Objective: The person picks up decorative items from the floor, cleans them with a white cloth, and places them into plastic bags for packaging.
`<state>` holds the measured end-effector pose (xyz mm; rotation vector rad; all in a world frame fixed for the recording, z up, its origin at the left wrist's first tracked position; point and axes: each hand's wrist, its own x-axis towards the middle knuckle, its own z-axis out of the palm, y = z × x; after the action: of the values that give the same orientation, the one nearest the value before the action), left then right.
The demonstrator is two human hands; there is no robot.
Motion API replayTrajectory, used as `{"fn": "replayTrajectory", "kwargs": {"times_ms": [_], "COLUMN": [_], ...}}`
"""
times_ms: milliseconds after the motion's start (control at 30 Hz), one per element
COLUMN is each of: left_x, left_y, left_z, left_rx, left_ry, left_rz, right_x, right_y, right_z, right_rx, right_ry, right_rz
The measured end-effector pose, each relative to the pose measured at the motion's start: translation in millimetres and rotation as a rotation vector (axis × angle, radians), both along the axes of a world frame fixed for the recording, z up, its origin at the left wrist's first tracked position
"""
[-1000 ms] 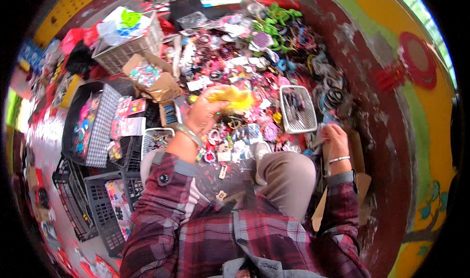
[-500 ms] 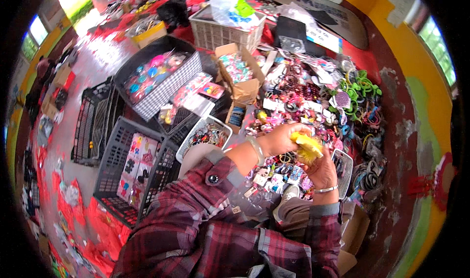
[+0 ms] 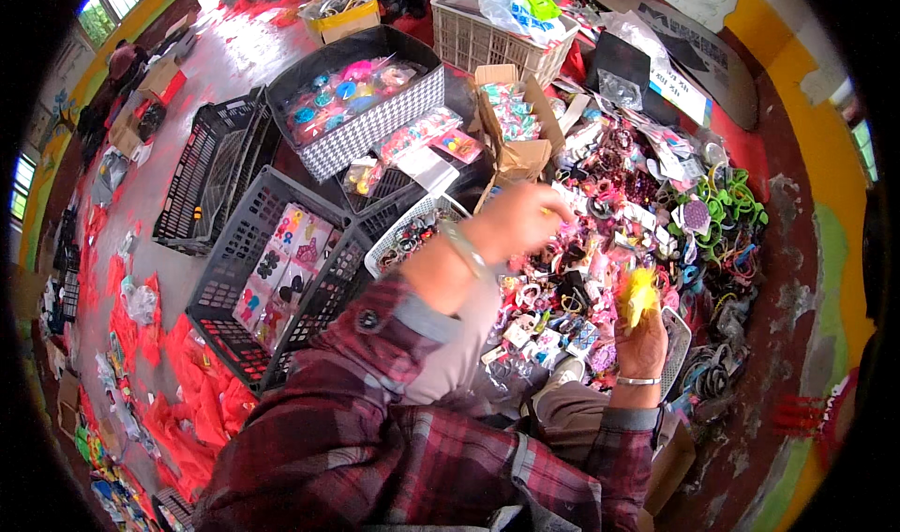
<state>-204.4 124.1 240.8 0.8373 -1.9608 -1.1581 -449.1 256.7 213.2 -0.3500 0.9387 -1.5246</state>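
Observation:
My right hand (image 3: 642, 346) is closed on a fluffy yellow thing (image 3: 639, 296), perhaps a hair ornament, held up over the right side of a pile of hair accessories (image 3: 591, 260). Over the pile's left edge is my left hand (image 3: 523, 221), smeared by motion. A speck of yellow shows by its fingers, but whether they grip it cannot be made out. Just below that wrist, a small white basket (image 3: 384, 251) of mixed small pieces is partly covered by my forearm. Carded accessories (image 3: 539, 340) lie between my hands and my knees.
Left of me stand black crates (image 3: 220, 321), one with carded hair clips inside. Beyond them is a checked box (image 3: 375, 124) of bagged pieces. A cardboard box (image 3: 520, 143) and a beige crate (image 3: 497, 44) stand ahead. Green bands (image 3: 722, 204) heap at the right, near another white basket (image 3: 677, 340).
My left hand has let go of the yellow fluffy thing and moved left and up over the pile. My right hand keeps it, slightly further right. The view has shifted.

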Motion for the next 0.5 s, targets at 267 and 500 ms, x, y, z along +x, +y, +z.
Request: {"fn": "replayTrajectory", "kwargs": {"times_ms": [267,500], "left_x": [117.8,129.2], "left_y": [-39.4,-58.9], "left_z": [-230.6,-340.3], "left_rx": [1.026,1.070], "left_ry": [0.318,0.832], "left_rz": [0.747,0.964], "right_x": [-3.7,-1.2], "right_y": [2.0,-12.8], "right_z": [-13.8,-23.1], "right_rx": [0.154,0.255], "right_ry": [0.043,0.099], "right_rz": [-0.038,-0.037]}}
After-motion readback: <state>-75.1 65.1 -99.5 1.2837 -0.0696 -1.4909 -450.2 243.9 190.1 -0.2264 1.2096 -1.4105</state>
